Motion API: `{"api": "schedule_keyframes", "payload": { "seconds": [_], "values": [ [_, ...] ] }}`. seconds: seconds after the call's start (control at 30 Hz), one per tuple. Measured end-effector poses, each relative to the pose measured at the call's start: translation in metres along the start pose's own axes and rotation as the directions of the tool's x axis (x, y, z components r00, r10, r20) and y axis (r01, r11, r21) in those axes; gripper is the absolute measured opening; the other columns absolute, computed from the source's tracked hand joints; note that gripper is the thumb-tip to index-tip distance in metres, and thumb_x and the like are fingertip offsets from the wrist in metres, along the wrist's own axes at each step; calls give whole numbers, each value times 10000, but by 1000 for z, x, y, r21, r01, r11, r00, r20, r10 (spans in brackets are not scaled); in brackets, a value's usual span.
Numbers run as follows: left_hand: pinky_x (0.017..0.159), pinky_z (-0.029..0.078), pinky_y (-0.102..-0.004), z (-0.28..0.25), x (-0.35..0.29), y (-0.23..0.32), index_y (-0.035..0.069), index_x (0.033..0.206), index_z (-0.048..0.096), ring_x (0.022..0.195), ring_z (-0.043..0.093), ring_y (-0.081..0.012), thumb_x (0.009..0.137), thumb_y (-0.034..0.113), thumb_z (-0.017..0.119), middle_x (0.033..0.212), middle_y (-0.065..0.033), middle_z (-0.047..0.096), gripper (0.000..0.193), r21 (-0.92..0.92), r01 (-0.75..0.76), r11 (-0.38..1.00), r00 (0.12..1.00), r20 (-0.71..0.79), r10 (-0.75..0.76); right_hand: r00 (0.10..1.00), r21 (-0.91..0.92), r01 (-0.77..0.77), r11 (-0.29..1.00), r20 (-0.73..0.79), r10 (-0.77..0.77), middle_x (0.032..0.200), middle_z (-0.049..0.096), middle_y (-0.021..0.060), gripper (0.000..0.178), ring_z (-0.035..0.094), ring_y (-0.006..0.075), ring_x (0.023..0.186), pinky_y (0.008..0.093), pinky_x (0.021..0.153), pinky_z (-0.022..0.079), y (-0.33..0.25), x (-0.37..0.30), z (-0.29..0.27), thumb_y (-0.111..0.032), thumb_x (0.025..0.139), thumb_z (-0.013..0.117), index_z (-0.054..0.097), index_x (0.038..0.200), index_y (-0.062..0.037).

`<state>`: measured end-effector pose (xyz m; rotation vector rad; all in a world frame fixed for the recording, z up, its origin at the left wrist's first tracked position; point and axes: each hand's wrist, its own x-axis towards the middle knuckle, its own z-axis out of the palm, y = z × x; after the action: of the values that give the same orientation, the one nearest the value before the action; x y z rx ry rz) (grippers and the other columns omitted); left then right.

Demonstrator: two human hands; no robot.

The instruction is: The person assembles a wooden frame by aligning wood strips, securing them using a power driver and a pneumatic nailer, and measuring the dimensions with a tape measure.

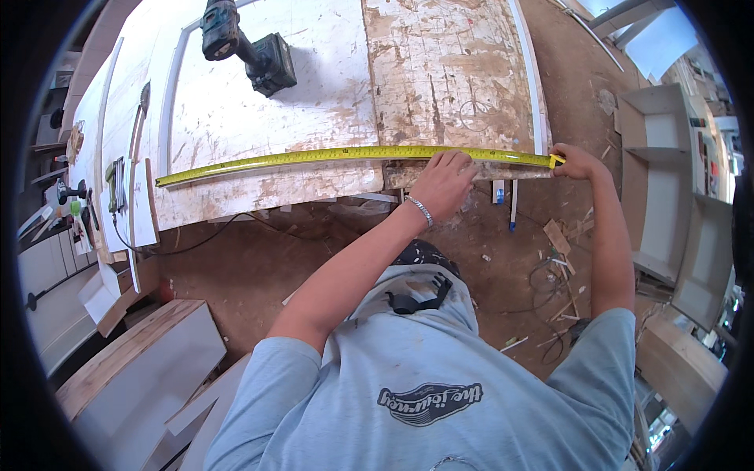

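A yellow tape measure (pixel 314 155) lies pulled out across the near part of the worn white and brown worktable (pixel 314 118). Its blade runs from the table's left side to the right edge. There my right hand (pixel 577 162) is closed around the yellow and black case end. My left hand (pixel 444 188), with a chain bracelet on its wrist, is at the blade right of the middle, its fingers curled onto the blade's near edge. The fingertips are partly hidden by the hand. Beyond the blade a dark cordless drill (pixel 271 67) stands on the tabletop.
Long white strips (pixel 528 63) lie along the table's right side and left side. A cable (pixel 181 251) hangs from the left end. Wood scraps (pixel 558 235) and wires litter the brown floor. White cabinet carcasses (pixel 660 173) stand at right; boxy panels (pixel 149 369) stand at lower left.
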<state>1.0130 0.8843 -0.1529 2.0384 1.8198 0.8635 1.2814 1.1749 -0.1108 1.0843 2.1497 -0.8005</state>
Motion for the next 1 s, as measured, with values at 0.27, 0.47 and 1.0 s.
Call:
{"api": "schedule_keyframes", "payload": {
  "seconds": [0.27,0.47,1.0],
  "values": [
    [1071,393,-463,-28,-32,-27,64,1165,641,1232,517,-336,829,137,694,1213,-134,595,348,-48,232,972,957,-168,-237,998,-98,46,994,-36,-50,1257,645,178,704,598,355,1192,419,1026,465,1,2,12,-239,683,874,602,1316,-96],
    [1042,403,-467,-45,-29,-45,58,1141,640,1213,523,-342,836,120,677,1202,-139,595,313,-7,273,962,921,-289,-263,989,-72,-8,997,-148,-3,1302,608,200,733,563,364,1243,428,1061,446,3,-6,25,-261,708,858,563,1358,-92],
    [943,499,-439,0,-142,-17,52,997,684,1062,589,-343,874,116,658,1080,-134,647,141,-210,325,922,943,145,-300,971,-80,105,991,-209,-120,1075,670,222,552,621,399,1037,457,879,483,-1,-5,35,-297,721,841,623,1149,-24]
  ]
}}
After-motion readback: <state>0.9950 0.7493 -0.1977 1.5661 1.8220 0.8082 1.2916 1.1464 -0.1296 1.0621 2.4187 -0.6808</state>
